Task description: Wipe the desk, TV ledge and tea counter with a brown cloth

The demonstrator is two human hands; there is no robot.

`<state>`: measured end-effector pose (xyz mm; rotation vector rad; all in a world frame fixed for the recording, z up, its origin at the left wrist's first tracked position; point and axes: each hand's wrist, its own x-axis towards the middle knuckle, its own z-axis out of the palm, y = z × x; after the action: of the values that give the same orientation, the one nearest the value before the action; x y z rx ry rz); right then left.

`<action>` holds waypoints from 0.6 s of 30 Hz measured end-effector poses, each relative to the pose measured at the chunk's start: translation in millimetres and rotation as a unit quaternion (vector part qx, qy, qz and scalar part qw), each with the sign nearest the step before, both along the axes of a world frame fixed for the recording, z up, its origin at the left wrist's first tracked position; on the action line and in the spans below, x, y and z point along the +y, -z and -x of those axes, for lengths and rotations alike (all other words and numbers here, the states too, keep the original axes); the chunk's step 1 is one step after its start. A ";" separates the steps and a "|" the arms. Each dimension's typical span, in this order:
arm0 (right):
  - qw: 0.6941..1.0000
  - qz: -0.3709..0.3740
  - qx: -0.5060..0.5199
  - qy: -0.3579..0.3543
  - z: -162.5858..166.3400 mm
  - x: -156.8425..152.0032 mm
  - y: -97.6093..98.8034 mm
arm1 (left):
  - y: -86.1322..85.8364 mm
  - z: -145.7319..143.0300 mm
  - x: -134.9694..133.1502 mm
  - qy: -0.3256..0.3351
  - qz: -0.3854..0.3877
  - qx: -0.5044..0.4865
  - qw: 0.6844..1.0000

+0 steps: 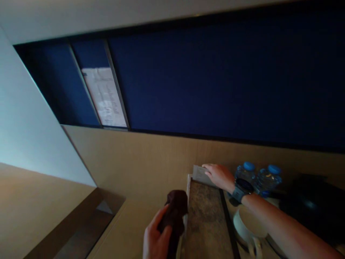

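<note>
My left hand (156, 239) is at the bottom middle, closed around a dark brown cloth (175, 212) held against the left edge of a dark stone-topped tray (207, 223). My right hand (219, 176), with a dark watch on the wrist, reaches to the far end of that tray. Its fingers lie on a small grey card or packet (199, 173) standing against the wooden wall. Whether the fingers grip the card or only rest on it is unclear.
Two water bottles with blue caps (257, 178) stand right of my right wrist. A white mug (246, 226) sits under my forearm. A black appliance (315, 208) fills the right side. A blue wall panel (215, 79) with a white notice (106, 97) is above.
</note>
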<state>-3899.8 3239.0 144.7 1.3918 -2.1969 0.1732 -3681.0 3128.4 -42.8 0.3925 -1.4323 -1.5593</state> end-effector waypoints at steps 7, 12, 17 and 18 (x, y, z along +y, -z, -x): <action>0.970 0.095 -0.200 -0.099 -55.7 9.2 -18.9 | -69.6 78.4 73.3 -0.088 0.287 0.110 0.947; 0.934 0.188 -0.278 -0.124 -95.4 47.3 -23.1 | -108.0 103.1 55.0 -0.179 0.269 0.155 0.934; 0.903 0.168 -0.366 -0.151 -110.8 88.2 -26.8 | -123.0 93.5 -5.9 -0.022 -0.114 0.215 0.970; 0.899 0.175 -0.368 -0.158 -108.0 94.6 -31.0 | -119.6 89.6 -10.5 0.023 -0.158 0.214 0.964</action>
<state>-3791.8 3333.7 175.6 1.6209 -2.2845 1.3402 -3770.6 3117.9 76.8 0.1888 -0.8702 -1.7863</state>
